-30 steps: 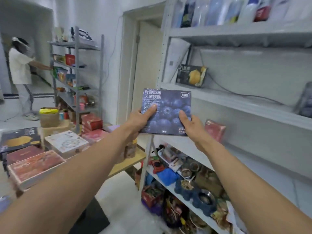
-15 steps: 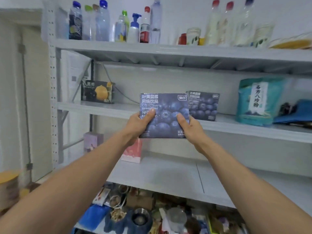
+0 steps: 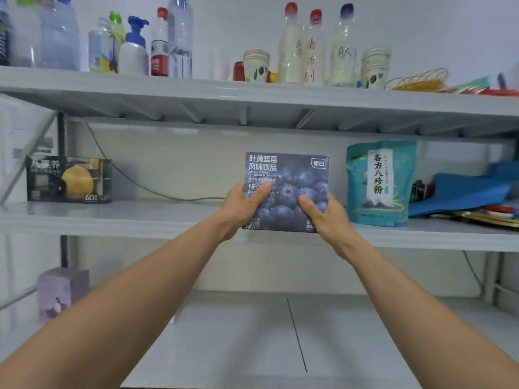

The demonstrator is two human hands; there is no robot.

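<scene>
**Blueberry drink box lines up with its shelf spot**

The blueberry drink box (image 3: pixel 295 175) now covers the matching box that showed beside it 0.5 s ago, and it stands upright just beside the teal pouch (image 3: pixel 379 183). The left hand (image 3: pixel 244 209) and right hand (image 3: pixel 325 217) grip its lower corners, thumbs on the front, fingers wrapped behind. Its base is level with the middle shelf (image 3: pixel 140 220) edge, contact unclear. Setting it down and letting go likely remain.

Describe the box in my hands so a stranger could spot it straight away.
On the grey rack, find the middle shelf. Between a black box on the left and a teal pouch on the right, the left hand and right hand hold a flat box upright. It alone is dark blue, covered in blueberries, with white lettering.
</scene>
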